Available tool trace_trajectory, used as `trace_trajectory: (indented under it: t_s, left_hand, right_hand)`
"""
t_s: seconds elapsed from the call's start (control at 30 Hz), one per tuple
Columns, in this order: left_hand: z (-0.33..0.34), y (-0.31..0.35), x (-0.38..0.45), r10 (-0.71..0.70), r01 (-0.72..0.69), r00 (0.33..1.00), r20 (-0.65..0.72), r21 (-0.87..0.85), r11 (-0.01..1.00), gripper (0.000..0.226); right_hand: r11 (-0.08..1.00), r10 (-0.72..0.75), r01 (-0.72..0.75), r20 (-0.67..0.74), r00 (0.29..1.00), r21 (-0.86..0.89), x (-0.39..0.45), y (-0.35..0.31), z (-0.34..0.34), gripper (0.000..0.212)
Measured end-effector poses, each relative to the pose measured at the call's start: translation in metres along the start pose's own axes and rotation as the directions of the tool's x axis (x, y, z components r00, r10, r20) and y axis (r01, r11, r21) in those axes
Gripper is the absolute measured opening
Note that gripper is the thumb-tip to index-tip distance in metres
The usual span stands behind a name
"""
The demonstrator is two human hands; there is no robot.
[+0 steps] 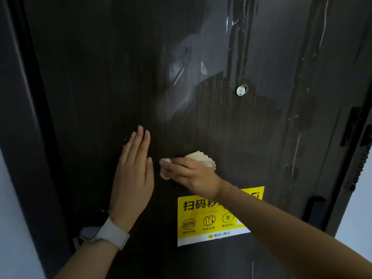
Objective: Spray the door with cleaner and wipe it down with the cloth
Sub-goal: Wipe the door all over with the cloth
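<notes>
A dark wood-grain door (201,57) fills the view, with wet streaks running down its upper right part. My right hand (189,174) presses a crumpled pale cloth (203,158) flat against the door at mid height. My left hand (132,174) lies flat on the door just left of it, fingers together and pointing up, holding nothing. A watch with a light strap sits on the left wrist. No spray bottle is in view.
A yellow and white sticker (209,220) is stuck on the door below my right hand, partly hidden by my forearm. A small round peephole (240,90) sits above. The door frame (26,137) runs down the left; black lock hardware (350,127) is at the right edge.
</notes>
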State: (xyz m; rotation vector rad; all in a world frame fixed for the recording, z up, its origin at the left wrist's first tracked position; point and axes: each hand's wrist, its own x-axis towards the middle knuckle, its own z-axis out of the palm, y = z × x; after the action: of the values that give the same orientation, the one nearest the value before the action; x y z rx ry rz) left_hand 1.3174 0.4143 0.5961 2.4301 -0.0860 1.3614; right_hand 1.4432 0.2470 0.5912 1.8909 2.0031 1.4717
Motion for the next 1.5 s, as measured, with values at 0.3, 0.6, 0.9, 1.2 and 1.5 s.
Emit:
trace_trajectory:
  t_s: [0.3,0.6,0.9,1.2,1.5]
  left_hand:
    - [-0.017,-0.018,-0.008,-0.076,0.081,0.996,-0.036,0.164,0.983,0.054]
    - [-0.027,-0.017,-0.008,-0.069,0.062,0.997,0.046,0.140,0.988,0.060]
    - [-0.056,0.013,0.024,0.071,-0.066,0.997,-0.034,0.142,0.988,0.052]
    - [-0.046,0.090,0.164,0.396,-0.336,0.906,-0.148,0.317,0.887,0.054]
    - [0.006,0.093,0.230,0.327,-0.118,0.893,-0.310,0.539,0.834,0.057]
  right_hand:
    - [0.872,0.429,-0.486,-0.560,0.708,0.055,0.098,0.109,-0.082,0.031]
    - [0.966,0.218,-0.206,-0.068,0.974,0.156,0.001,-0.041,0.033,0.034]
    - [0.872,0.448,-0.489,-0.360,0.819,-0.028,0.022,0.032,-0.070,0.011]
    - [0.765,0.526,-0.635,-0.675,0.517,0.109,0.027,0.170,-0.183,0.035]
    - [0.884,0.411,-0.467,-0.525,0.745,0.029,0.002,0.186,-0.131,0.035]
